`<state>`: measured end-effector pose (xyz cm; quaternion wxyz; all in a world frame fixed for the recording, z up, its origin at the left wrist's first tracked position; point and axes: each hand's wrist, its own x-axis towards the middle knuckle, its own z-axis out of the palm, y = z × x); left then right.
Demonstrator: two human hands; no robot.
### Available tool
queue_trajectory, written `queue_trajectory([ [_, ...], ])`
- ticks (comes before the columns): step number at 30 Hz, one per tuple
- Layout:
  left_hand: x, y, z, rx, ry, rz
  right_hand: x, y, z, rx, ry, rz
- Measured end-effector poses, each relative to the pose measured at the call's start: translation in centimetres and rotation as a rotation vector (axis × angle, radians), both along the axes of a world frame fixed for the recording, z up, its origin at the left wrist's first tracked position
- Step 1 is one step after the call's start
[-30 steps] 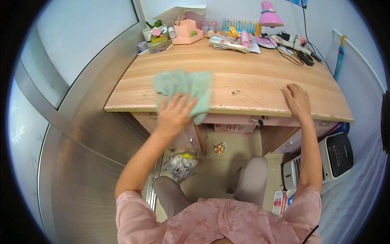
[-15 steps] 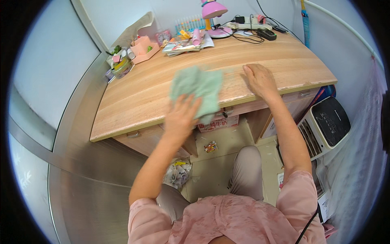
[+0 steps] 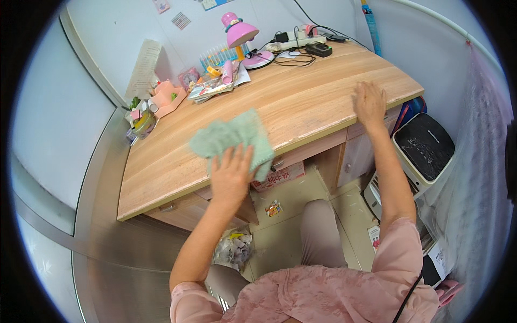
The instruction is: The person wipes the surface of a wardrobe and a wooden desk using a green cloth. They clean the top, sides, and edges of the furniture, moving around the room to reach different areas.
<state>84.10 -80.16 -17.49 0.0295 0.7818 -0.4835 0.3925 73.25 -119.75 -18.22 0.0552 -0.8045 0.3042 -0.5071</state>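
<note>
A pale green cloth (image 3: 229, 137) lies spread over the front part of the wooden desk top (image 3: 301, 97), one corner hanging past the front edge. My left hand (image 3: 231, 172) presses on it, fingers stretched over its near side; hand and cloth are slightly blurred. Farther right, my right hand (image 3: 370, 105) rests on the desk near its front edge. It holds nothing, and its fingers lie forward on the wood, a little blurred.
Along the desk's back stand a pink lamp (image 3: 239, 33), a power strip (image 3: 296, 43) with cables, magazines (image 3: 207, 90), a pink organizer (image 3: 168, 98) and a jar (image 3: 144, 125). Below are a red-and-white box (image 3: 280, 176), a stuffed bag (image 3: 233, 250) and a white-and-black appliance (image 3: 425, 145).
My right hand has moved right along the desk's front. The cloth has changed shape under my left hand, its far part now reaching more to the left. The whole view has turned somewhat.
</note>
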Motion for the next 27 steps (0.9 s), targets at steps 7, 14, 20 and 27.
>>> queue_trajectory([
  [7, -3.4, -14.5, 0.2, 0.09, 0.045, -0.21, 0.6, 1.5, 0.0, 0.078, -0.046, 0.034],
  [14, -4.6, -16.6, -0.3, 0.139, -0.171, -0.422, 0.3, 1.5, 0.3, 0.043, -0.05, 0.02],
  [20, -3.9, -15.3, -4.8, 0.441, -0.321, -0.58, 0.4, 0.9, -0.4, 0.024, -0.086, -0.007],
  [27, -0.4, -14.2, -11.2, 0.359, 0.027, -0.29, 0.5, 1.4, -0.7, 0.068, -0.047, 0.024],
])
